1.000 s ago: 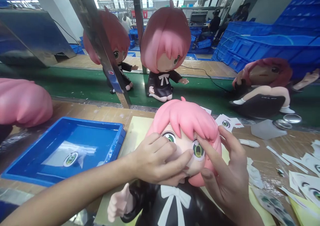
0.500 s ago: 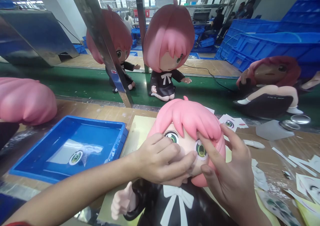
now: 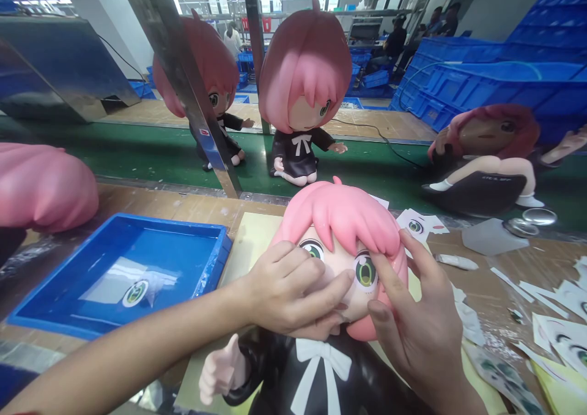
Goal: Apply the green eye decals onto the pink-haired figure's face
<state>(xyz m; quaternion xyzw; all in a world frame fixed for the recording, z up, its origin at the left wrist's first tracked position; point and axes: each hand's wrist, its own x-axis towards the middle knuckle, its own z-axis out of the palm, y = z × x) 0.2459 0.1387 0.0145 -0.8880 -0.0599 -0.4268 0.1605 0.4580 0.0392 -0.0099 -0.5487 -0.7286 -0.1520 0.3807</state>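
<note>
A large doll figure (image 3: 321, 375) with pink hair and a black dress with a white bow lies face up before me. My left hand (image 3: 293, 293) rests across its face, most fingers curled and the index finger stretched toward the green eye decal (image 3: 365, 271). Part of the nose and mouth area is hidden under this hand. My right hand (image 3: 415, 305) has its fingers spread, with the index tip at the decal's outer upper edge and the thumb by the cheek. Neither hand visibly grips anything. The other eye (image 3: 312, 250) is partly covered by my left knuckles.
To the left, a blue tray (image 3: 59, 317) of water holds an eye decal (image 3: 136, 293). Decal sheets (image 3: 566, 341), paper scraps and a round metal lid (image 3: 540, 217) lie at right. More dolls (image 3: 302, 97) sit on the green belt (image 3: 367, 176) behind a metal post (image 3: 183, 79).
The view has shifted slightly, moving the scene a little left. My left index finger has drawn back slightly from the eye decal. My right hand keeps nearly the same place beside it.
</note>
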